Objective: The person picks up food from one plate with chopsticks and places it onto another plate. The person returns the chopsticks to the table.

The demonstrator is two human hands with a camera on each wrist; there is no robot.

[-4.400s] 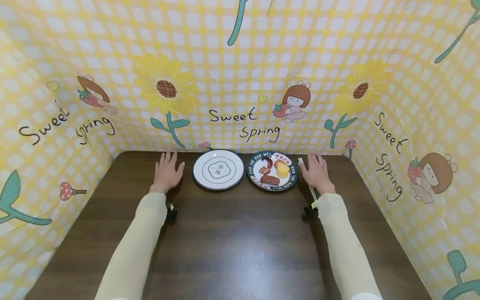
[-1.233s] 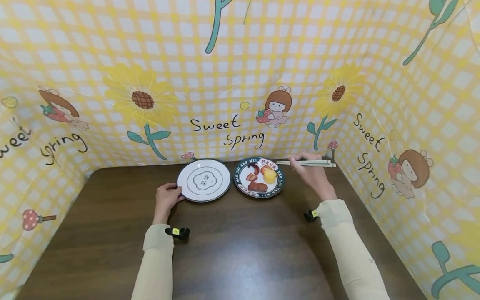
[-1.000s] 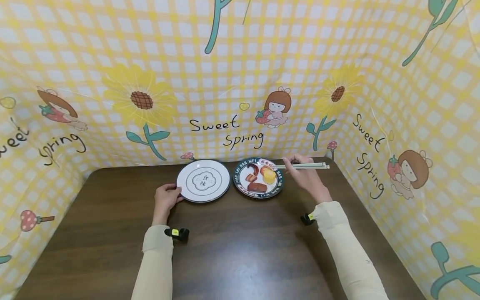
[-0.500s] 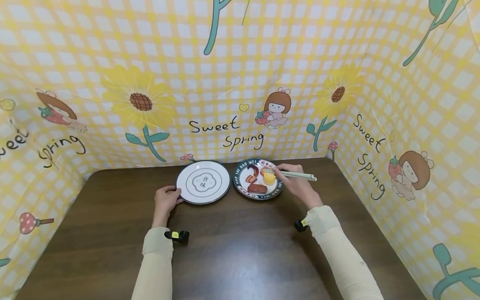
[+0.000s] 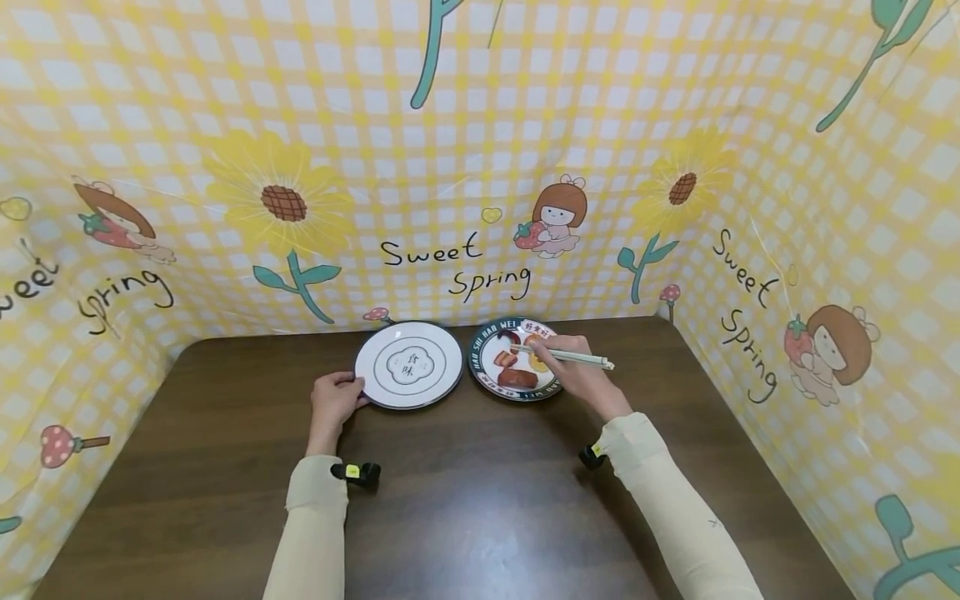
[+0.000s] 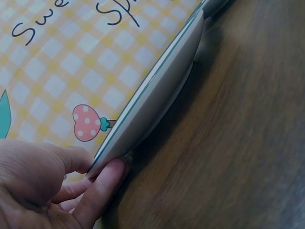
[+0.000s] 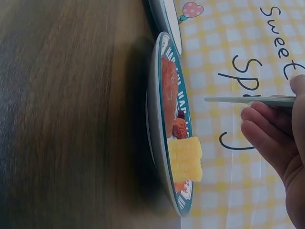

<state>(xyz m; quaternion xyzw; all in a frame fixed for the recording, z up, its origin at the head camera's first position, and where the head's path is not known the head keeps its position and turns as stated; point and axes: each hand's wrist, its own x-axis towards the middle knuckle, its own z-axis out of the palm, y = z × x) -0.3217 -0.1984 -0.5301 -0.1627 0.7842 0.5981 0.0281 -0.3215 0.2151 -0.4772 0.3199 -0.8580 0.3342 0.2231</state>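
Note:
In the head view my left hand (image 5: 333, 404) pinches the left rim of a white plate (image 5: 375, 354) with a dark edge; the left wrist view shows the thumb above and a finger below the rim. My right hand (image 5: 581, 379) holds pale green chopsticks (image 5: 581, 357) over a green-rimmed plate (image 5: 479, 367). Their tips hover above the food, apart from it in the right wrist view. On that plate lie a yellow corn piece (image 7: 185, 160), a brown meat slab (image 5: 517, 378), a striped bacon-like piece (image 5: 506, 359) and a dark red curved piece (image 5: 510, 337). My hand partly hides the corn.
Both plates stand side by side at the back of a dark wooden table (image 5: 465, 483). Behind and along the sides hangs a yellow checked cloth (image 5: 450, 167) with printed flowers. Black wrist cameras (image 5: 357, 474) are strapped on both sleeves.
From lying flat on the table, my left hand has come to the white plate's rim. My right hand has picked up the chopsticks and moved left over the food plate.

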